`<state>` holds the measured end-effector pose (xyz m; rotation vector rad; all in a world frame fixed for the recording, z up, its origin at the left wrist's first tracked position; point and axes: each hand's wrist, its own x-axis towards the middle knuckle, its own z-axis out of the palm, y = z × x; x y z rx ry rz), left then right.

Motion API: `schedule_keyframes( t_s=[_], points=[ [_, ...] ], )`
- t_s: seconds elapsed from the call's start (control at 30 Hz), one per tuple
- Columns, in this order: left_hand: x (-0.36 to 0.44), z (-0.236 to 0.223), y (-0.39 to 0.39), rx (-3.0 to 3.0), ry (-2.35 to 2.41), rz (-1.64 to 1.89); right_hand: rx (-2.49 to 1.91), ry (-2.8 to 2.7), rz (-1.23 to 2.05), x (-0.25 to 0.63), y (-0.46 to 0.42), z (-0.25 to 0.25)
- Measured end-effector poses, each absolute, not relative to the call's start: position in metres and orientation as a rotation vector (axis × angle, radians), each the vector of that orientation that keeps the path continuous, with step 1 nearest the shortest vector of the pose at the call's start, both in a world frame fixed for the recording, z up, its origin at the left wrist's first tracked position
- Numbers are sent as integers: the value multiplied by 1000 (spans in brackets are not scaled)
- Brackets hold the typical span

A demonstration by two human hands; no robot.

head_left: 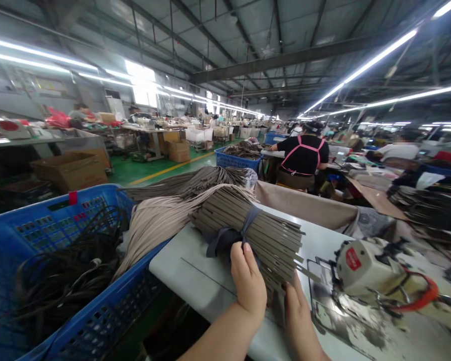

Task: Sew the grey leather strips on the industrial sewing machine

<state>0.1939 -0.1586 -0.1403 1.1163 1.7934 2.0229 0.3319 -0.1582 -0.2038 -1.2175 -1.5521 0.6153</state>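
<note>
A bundle of flat grey-brown strips (274, 235) lies on the pale sewing table, its cut ends pointing right. Around its middle runs a knotted dark cloth tie (225, 239). My left hand (248, 278) is closed on this tie at the near side of the bundle, thumb uppermost. At the near right corner, my right hand (297, 308) grips the bundle by its strip ends; some of its fingertips are hidden. Longer beige strips (154, 215) trail behind the bundle and over the edge of the blue crate on the left.
A sewing machine (364, 265) stands close on the right of the table (199, 286). The blue crate (97, 316) at left holds dark tangled strips. Ahead, a person in a pink-strapped apron (302, 153) sits beside another blue crate (238, 159). Cardboard boxes (71, 170) stand on the green floor.
</note>
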Motion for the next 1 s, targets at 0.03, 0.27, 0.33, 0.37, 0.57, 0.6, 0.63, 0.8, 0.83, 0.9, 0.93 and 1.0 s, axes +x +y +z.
schedule_keyframes(
  t_s=[0.03, 0.27, 0.33, 0.37, 0.57, 0.6, 0.63, 0.8, 0.83, 0.9, 0.93, 1.0],
  points=[
    [198, -141, -155, 1093, 1793, 2040, -1191, -1507, 668, 330, -154, -200],
    [221, -144, -133, 1331, 1502, 1859, -1184, -1330, 803, 348, -98, -165],
    [210, -140, -142, 1466, 1380, 1770, -1221, -1247, 788, 353, -103, -168],
    [201, -138, -149, 1531, 1363, 1765, -1241, -1209, 781, 355, -111, -172],
    [133, -128, -172, 1856, 2126, 1908, -1323, -1096, 688, 349, -179, -196],
    [124, -126, -170, 1927, 2195, 1821, -1307, -1116, 650, 345, -188, -195],
    [115, -123, -167, 1995, 2222, 1731, -1280, -1164, 603, 341, -197, -192],
    [82, -109, -164, 2054, 1928, 1501, -1052, -1631, 410, 322, -223, -165],
    [77, -106, -166, 1977, 1847, 1468, -1008, -1698, 420, 319, -225, -160],
    [69, -99, -173, 1790, 1760, 1406, -958, -1768, 467, 315, -225, -153],
    [67, -96, -177, 1709, 1750, 1382, -953, -1783, 496, 313, -224, -151],
    [63, -91, -183, 1602, 1738, 1350, -961, -1797, 561, 309, -221, -149]
  ],
)
